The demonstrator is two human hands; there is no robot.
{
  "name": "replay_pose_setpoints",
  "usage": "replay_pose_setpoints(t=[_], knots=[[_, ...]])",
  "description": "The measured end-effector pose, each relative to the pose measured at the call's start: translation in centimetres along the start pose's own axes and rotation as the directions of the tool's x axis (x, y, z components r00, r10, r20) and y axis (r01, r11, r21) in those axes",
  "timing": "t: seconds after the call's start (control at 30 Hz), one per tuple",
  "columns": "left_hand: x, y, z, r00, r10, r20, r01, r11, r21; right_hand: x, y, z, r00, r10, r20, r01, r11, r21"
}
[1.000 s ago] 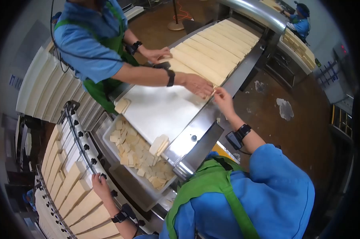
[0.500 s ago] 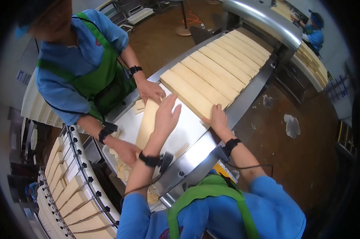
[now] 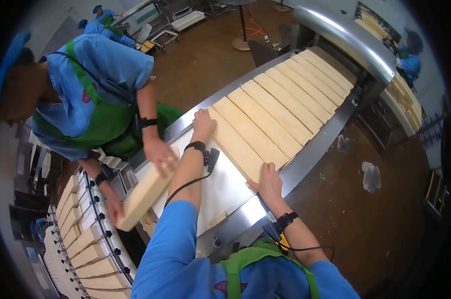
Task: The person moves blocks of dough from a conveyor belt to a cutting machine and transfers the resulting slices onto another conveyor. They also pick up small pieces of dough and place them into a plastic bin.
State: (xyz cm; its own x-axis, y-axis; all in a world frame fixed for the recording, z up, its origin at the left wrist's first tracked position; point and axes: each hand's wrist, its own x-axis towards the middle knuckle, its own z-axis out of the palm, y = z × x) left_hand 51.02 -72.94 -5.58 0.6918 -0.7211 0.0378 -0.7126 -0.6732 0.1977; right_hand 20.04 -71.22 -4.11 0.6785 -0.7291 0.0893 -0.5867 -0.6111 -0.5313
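My left hand [image 3: 204,122] rests on the far end of the nearest pale dough slab [image 3: 235,144] on the steel conveyor [image 3: 220,192]. My right hand [image 3: 269,180] presses against the near end of the same slab, at the conveyor's right edge. The slab lies between both hands, first in a row of several long slabs [image 3: 290,94] running up the belt. Across the conveyor a co-worker in a blue shirt and green apron carries another slab [image 3: 146,192] in both hands [image 3: 159,151], tilted over the rack.
A wheeled rack [image 3: 88,244] of several slabs stands at lower left. A small dough offcut [image 3: 216,219] lies on the belt near me. The brown floor [image 3: 365,199] at right has white patches. More people work at the far left and far right.
My left hand left the loose slab and moved up to the nearest slab's far end. The co-worker has lifted that loose slab off the belt toward the rack. The view shifted down the line.
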Motion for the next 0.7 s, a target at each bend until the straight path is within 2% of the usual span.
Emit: replay_pose_setpoints(t=[0.1,0.13,0.2,0.27,0.33,0.43,0.5,0.57,0.63,0.7], knots=[[-0.7,-0.5,-1.4,0.99,-0.023,0.139,0.009,0.995,0.098,-0.3,0.2,0.2,0.999,-0.035,-0.029,0.036,0.999,0.031],[-0.8,-1.0,-1.7,0.983,-0.042,0.18,0.016,0.99,0.139,-0.1,0.2,0.2,0.999,-0.047,0.014,0.047,0.998,0.035],[-2.8,-2.6,-2.7,0.977,-0.14,0.161,0.116,0.982,0.149,-0.2,0.0,-0.3,0.992,-0.072,0.102,0.068,0.997,0.034],[-6.1,-5.1,-4.4,0.957,-0.238,0.164,0.21,0.963,0.169,-0.2,-0.4,-0.6,0.965,-0.185,0.183,0.176,0.982,0.064],[-10.9,-8.2,-6.3,0.931,-0.335,0.147,0.311,0.936,0.163,0.3,-0.7,-0.2,0.904,-0.286,0.318,0.262,0.958,0.117],[-19.3,-11.4,-8.2,0.883,-0.452,0.123,0.442,0.891,0.099,1.5,-1.0,0.7,0.852,-0.334,0.404,0.275,0.941,0.197],[-25.1,-13.6,-7.0,0.867,-0.497,0.041,0.477,0.802,-0.36,2.3,-1.8,2.4,0.82,-0.313,0.48,0.292,0.949,0.12],[-29.5,-15.9,-4.0,0.809,-0.582,-0.077,0.367,0.604,-0.707,3.0,-2.8,4.0,0.779,-0.43,0.456,0.406,0.901,0.155],[-33.1,-18.8,-0.9,0.703,-0.679,-0.21,0.137,0.419,-0.898,1.8,-6.3,5.9,0.752,-0.535,0.385,0.513,0.842,0.169],[-37.5,-21.2,-2.7,0.554,-0.793,-0.256,-0.005,0.304,-0.953,-0.7,-10.7,6.3,0.734,-0.627,0.263,0.609,0.778,0.155]])
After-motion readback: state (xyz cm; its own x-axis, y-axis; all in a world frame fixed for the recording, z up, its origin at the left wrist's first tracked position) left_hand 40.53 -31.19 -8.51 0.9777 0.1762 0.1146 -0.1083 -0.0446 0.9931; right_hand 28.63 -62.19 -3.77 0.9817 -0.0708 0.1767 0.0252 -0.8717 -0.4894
